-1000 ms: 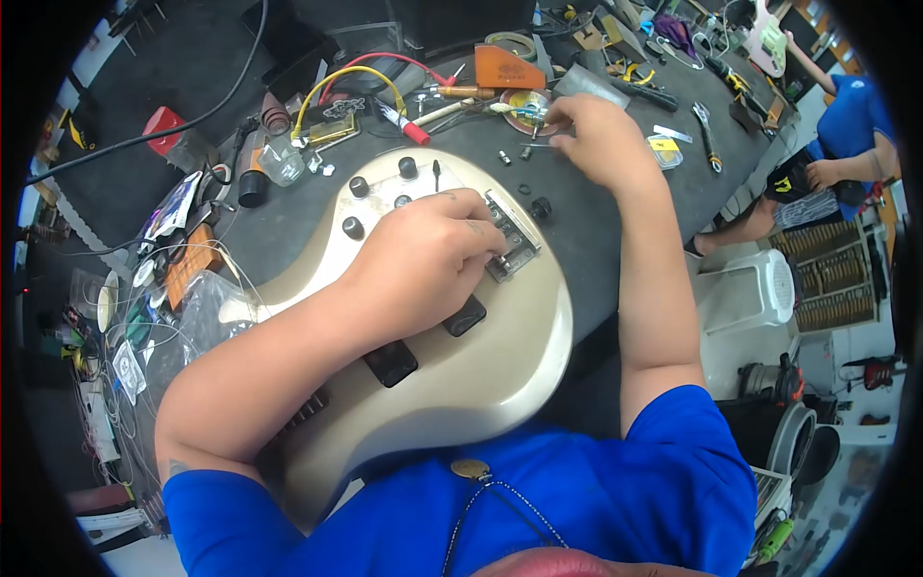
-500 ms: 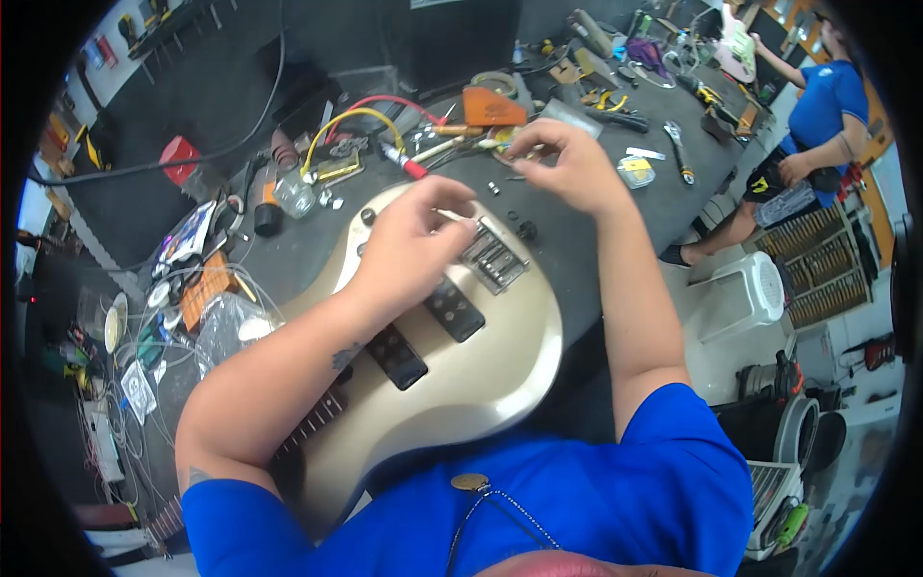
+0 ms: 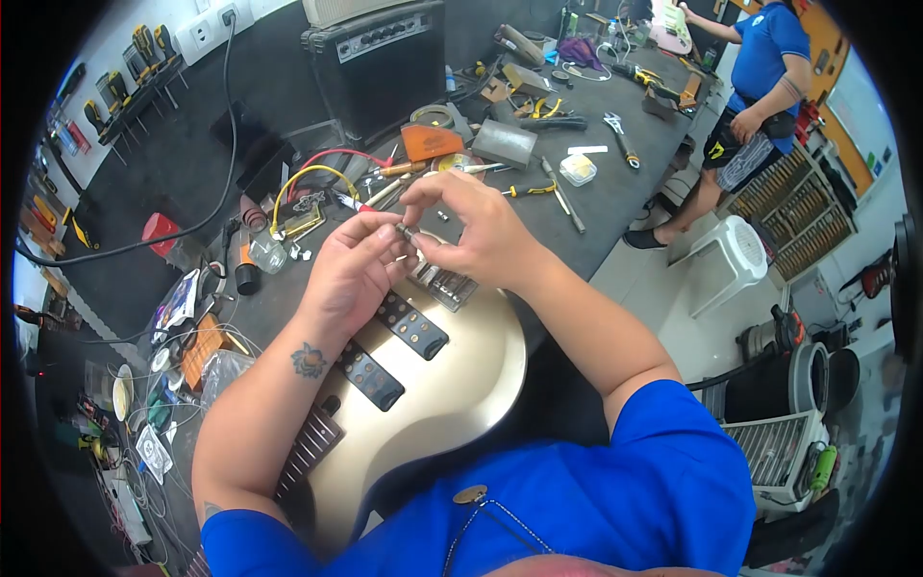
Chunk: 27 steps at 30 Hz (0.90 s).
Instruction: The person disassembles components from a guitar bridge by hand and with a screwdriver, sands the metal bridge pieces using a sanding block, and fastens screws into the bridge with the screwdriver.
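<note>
My left hand and my right hand meet above the upper end of a cream guitar body. Between their fingertips is a small metal part, pinched by both. It is too small to make out in detail. Just below my hands the metal bridge shows in part. Two black pickups, one nearer the bridge and one nearer the neck, are in the body. My hands hide the body's control area.
An orange block, a grey metal block, an adjustable wrench and yellow and red cables lie on the dark bench. An amplifier stands behind. A person in blue stands at the right near a white stool.
My right hand has come left from the bench tools to meet my left hand, which has lifted off the guitar. Both now pinch the small metal part. The view has shifted, showing the amplifier.
</note>
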### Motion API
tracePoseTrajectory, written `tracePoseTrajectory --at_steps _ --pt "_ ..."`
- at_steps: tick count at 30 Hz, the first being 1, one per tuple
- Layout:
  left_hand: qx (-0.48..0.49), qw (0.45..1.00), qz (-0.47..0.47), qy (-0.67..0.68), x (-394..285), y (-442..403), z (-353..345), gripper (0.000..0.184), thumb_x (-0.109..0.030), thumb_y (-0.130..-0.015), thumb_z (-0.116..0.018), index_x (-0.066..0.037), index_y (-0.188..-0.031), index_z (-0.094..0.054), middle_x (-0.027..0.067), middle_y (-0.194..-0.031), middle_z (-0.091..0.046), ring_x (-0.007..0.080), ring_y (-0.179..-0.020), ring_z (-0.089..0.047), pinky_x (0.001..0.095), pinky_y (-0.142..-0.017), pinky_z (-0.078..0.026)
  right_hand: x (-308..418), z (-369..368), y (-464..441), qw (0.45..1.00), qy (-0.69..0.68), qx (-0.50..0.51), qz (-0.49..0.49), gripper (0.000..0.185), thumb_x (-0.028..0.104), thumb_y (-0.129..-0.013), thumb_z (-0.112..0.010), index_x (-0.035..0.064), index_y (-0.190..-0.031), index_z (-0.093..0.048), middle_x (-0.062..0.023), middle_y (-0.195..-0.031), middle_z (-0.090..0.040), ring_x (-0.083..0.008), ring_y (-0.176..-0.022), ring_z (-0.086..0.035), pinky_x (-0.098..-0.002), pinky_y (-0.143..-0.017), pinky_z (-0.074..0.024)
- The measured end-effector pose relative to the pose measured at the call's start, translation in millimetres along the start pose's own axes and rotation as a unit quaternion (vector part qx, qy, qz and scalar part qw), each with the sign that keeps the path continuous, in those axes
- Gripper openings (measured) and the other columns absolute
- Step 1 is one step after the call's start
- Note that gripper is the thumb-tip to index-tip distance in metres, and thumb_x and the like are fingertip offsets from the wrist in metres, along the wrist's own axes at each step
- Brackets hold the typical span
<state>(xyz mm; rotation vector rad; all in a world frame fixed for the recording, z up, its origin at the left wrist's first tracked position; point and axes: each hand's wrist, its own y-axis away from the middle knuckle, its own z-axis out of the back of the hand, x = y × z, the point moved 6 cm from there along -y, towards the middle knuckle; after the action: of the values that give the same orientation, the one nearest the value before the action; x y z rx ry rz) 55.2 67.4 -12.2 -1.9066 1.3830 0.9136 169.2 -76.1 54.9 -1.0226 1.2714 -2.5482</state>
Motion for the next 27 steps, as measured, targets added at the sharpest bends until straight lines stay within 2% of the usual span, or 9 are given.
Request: tracePoseTrajectory --at_steps 7,10,11,15,18,22,23,25,27 --pt "-0.055 0.998 0.004 0.0 -1.9 -0.6 5.9 0.017 -0.014 -0.109 -0.076 -0.006 -0.123 -0.072 0.0081 -0.111 -0.077 0.0202 -0.103 -0.076 0.0371 -0.094 -0.063 -3.7 0.4 -2.3 0.996 0.078 0.009 0.05 0.018 0.015 -0.086 -0.086 0.0083 -0.102 -0.079 -0.0098 -0.106 -0.077 -0.0319 -0.11 -0.07 -0.0453 -0.101 -0.054" --pt "-0.076 0.996 -0.03 -0.02 -5.0 -3.5 18.6 0.016 -0.013 -0.111 -0.072 -0.006 -0.125 -0.07 0.0092 -0.118 -0.077 0.0195 -0.106 -0.076 0.0358 -0.095 -0.064 -52.9 44.1 -20.9 0.993 0.121 -0.013 -0.011 0.027 0.021 -0.087 -0.086 0.0104 -0.111 -0.081 -0.0118 -0.115 -0.077 -0.0344 -0.116 -0.069 -0.0454 -0.102 -0.0536" --pt "-0.086 0.995 -0.042 -0.029 -6.6 -4.5 21.4 0.016 -0.013 -0.111 -0.072 -0.005 -0.125 -0.07 0.0098 -0.119 -0.077 0.02 -0.106 -0.076 0.0357 -0.095 -0.064 -93.8 61.1 -27.7 0.975 0.205 -0.024 -0.078 0.032 0.025 -0.088 -0.087 0.0114 -0.117 -0.08 -0.011 -0.122 -0.076 -0.0347 -0.122 -0.067 -0.0473 -0.106 -0.0522" --pt "-0.131 0.99 -0.049 -0.035 -14.3 -9.0 27.4 0.019 -0.006 -0.108 -0.074 -0.001 -0.125 -0.068 0.0131 -0.115 -0.075 0.0256 -0.109 -0.077 0.0399 -0.1 -0.065 -172.2 77.8 -19.0 0.844 0.469 -0.002 -0.261 0.045 0.036 -0.093 -0.087 0.0134 -0.13 -0.074 -0.008 -0.135 -0.073 -0.0332 -0.134 -0.063 -0.0539 -0.115 -0.047" --pt "-0.157 0.984 -0.064 -0.045 -21.4 -10.1 35.2 0.02 -0.001 -0.106 -0.074 0.0 -0.125 -0.068 0.0136 -0.115 -0.076 0.0269 -0.109 -0.078 0.0406 -0.102 -0.067 -197.2 71.1 -20.0 0.844 0.406 0.096 -0.337 0.051 0.043 -0.092 -0.089 0.0131 -0.13 -0.072 -0.0083 -0.14 -0.071 -0.0312 -0.14 -0.059 -0.0571 -0.117 -0.0437" --pt "-0.184 0.977 -0.1 -0.043 -35.2 -13.4 52.3 0.018 0.001 -0.106 -0.071 -0.001 -0.124 -0.069 0.0141 -0.115 -0.076 0.0264 -0.108 -0.079 0.0399 -0.099 -0.068 -180.7 90.1 -31.5 0.901 0.33 -0.114 -0.257 0.054 0.045 -0.088 -0.09 0.0109 -0.124 -0.069 -0.0122 -0.131 -0.075 -0.0355 -0.127 -0.067 -0.0546 -0.107 -0.0527" --pt "-0.191 0.975 -0.109 -0.036 -41.4 -16.9 53.8 0.018 0.001 -0.106 -0.072 0.0 -0.124 -0.068 0.0146 -0.114 -0.076 0.0273 -0.108 -0.078 0.0407 -0.1 -0.067 -168.9 91.7 -41.1 0.921 0.3 -0.157 -0.192 0.051 0.04 -0.089 -0.088 0.0093 -0.125 -0.07 -0.0137 -0.125 -0.076 -0.0385 -0.123 -0.07 -0.053 -0.106 -0.0548" --pt "-0.199 0.972 -0.12 -0.033 -51.6 -28.4 56.0 0.019 0.001 -0.106 -0.072 0.001 -0.124 -0.067 0.0151 -0.114 -0.074 0.0284 -0.107 -0.077 0.0415 -0.101 -0.066 -124.9 78.7 -73.0 0.969 0.164 -0.161 -0.094 0.054 0.037 -0.09 -0.087 0.0068 -0.131 -0.069 -0.0174 -0.127 -0.076 -0.0363 -0.123 -0.073 -0.0465 -0.107 -0.0561" --pt "-0.19 0.971 -0.135 -0.044 -56.7 -55.7 72.0 0.02 0.001 -0.105 -0.072 0.001 -0.125 -0.067 0.0151 -0.116 -0.074 0.0284 -0.108 -0.077 0.0415 -0.102 -0.066 -94.0 52.2 -98.0 0.992 0.039 -0.088 -0.083 0.055 0.036 -0.093 -0.087 0.0065 -0.136 -0.069 -0.0141 -0.126 -0.076 -0.0265 -0.117 -0.073 -0.0418 -0.104 -0.057"
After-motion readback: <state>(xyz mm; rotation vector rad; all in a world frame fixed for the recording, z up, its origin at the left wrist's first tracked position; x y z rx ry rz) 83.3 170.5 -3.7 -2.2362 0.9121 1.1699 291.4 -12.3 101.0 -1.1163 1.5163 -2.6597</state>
